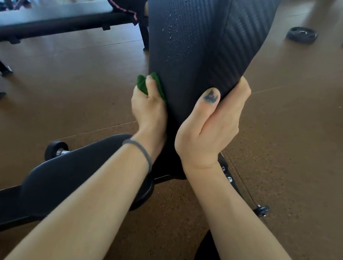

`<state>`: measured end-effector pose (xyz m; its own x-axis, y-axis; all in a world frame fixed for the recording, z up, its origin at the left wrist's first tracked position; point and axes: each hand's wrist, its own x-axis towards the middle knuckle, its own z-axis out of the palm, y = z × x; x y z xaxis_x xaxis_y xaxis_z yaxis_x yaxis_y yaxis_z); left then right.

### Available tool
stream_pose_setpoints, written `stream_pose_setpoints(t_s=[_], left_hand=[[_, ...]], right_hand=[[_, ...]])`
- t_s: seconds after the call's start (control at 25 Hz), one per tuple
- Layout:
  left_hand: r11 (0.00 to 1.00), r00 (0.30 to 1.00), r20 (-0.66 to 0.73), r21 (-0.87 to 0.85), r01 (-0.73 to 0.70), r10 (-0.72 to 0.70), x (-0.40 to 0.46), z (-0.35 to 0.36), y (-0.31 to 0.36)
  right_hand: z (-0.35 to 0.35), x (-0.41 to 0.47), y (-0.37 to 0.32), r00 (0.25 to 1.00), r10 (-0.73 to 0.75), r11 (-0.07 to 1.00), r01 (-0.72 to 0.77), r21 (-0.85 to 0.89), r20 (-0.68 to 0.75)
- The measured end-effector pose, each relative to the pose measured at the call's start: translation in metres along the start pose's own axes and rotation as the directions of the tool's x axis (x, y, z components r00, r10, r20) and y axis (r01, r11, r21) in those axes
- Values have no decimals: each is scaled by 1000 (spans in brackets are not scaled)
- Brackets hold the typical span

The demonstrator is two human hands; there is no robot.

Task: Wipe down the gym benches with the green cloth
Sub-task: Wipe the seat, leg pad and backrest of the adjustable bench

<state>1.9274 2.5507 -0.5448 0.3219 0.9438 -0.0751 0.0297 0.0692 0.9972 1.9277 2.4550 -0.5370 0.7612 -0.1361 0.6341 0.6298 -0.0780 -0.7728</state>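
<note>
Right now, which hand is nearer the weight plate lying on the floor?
Right. The right hand grips the backrest pad's right edge, the side where the weight plate lies. The left hand holds the green cloth on the far edge.

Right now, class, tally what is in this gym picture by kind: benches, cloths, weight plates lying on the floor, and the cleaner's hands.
Benches: 2, the inclined bench and the flat bench
Green cloth: 1
Weight plate: 1
Hands: 2, left hand and right hand
Total: 6
</note>
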Motion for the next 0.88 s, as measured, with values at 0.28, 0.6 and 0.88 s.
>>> stream_pose_setpoints(t_s=[0.28,0.6,0.88], left_hand=[[940,937,119,-135,-314,330,-60,-15,30],[892,878,154,-93,-443,452,-45,-15,50],[888,884,94,-97,-450,459,-20,-3,79]], right_hand=[[-3,1,-9,1000,-21,1000,21,9,6],[-3,0,-9,999,-32,999,32,16,12],[-3,0,-6,999,-18,1000,18,20,31]])
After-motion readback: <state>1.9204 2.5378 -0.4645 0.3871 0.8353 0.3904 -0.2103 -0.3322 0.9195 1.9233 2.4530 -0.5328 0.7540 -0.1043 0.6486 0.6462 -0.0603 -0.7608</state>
